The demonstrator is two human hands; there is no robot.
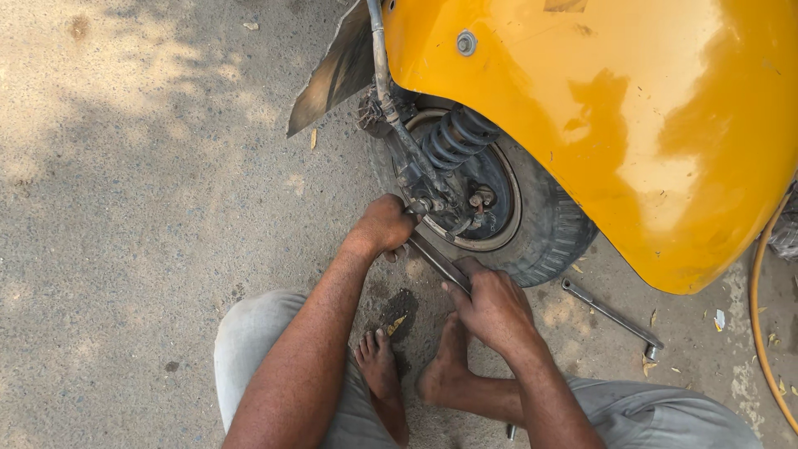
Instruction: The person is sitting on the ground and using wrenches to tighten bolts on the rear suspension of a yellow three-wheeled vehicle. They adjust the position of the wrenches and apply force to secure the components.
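Dusty concrete ground (pixel 150 183) lay under one small wheel (pixel 532 224) beneath one yellow fender (pixel 632 125). Our left hand (pixel 384 224) was fisted at the hub; our right hand (pixel 492 306) had its fingers curled around one long spanner (pixel 438 261), probably heavy, rigid steel, best gripped at the far end. One socket wrench (pixel 613 318) lay apart

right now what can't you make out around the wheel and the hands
- Head view: the wheel top is hidden under the yellow fender.
- The long flat tool: its far end is lost behind the left hand, and its near end lies under the right hand.
- Which fastener the tool sits on: too small and dark among the hub parts.
- The orange hose is cut by the right edge.
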